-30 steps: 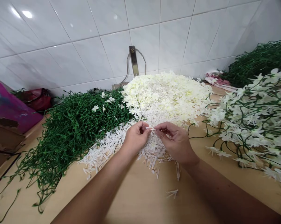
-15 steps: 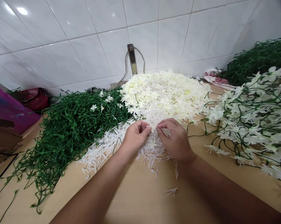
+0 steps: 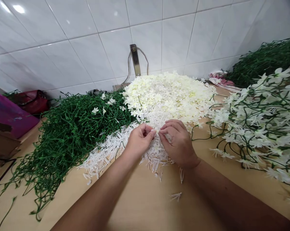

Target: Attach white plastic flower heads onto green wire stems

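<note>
Work is partway along, judging by how the pieces lie. The person's left hand [image 3: 140, 138] holds a small white artificial blossom [image 3: 157, 132] pinched between thumb and forefinger, and the right hand [image 3: 180, 142] closes its thumb and fingertips narrowly on the opposite edge of that blossom, so the two hands nearly meet over it. The blossom is held just above a spread of thin white thread-like stamens [image 3: 103, 155], in front of a broad heap of loose cream-white petal flowers [image 3: 169, 93]; its fine detail is too small to tell. On the right, a large bunch of white flowers on dark green stems [image 3: 260, 138] appears to be the finished share. Much seems left: the cream-white heap is large, plenty of stamens lie loose, and a thick tangle of bare green plastic stems [image 3: 75, 128] spreads at the left with only a few white blooms [image 3: 111, 101] on top. Another pile of green stems [image 3: 262, 61] sits at the back right. A few stray stamen sprigs [image 3: 176, 196] lie apart on the light wooden tabletop [image 3: 137, 205] near the forearms.
</note>
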Available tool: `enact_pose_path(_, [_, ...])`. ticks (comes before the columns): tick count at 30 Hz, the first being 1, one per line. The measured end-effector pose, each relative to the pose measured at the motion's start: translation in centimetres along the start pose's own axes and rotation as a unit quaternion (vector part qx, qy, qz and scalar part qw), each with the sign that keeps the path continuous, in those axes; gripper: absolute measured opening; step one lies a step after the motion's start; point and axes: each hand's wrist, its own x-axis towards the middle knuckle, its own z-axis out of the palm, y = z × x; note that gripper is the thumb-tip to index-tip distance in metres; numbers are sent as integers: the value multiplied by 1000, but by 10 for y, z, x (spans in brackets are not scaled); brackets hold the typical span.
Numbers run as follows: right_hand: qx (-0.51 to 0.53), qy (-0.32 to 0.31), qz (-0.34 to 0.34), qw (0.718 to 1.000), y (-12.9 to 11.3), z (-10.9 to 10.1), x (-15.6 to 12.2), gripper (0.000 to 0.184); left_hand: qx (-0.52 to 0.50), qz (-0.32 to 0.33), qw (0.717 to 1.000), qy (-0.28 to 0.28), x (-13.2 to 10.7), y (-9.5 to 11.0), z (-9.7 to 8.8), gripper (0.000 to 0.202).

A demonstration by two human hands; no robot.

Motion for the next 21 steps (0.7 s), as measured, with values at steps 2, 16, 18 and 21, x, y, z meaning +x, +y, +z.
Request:
enact_pose_path(2, [-1,-1,1,1000,0,0,0,12,-1,8,1000,2,0,-1,0,13])
enact_pose_path(16, [133,-17,172,976,5,5,-7,6,-67,13,997,-25,0,2,2,2])
enact_pose_path(18, [185,-31,221,957,5,4,-7,3,-104,8,994,-26,0,5,2,6])
enact_pose_path(21, [254,-52,262,930,4,4,-6,3,-154,-12,988,-17,2,7,1,9])
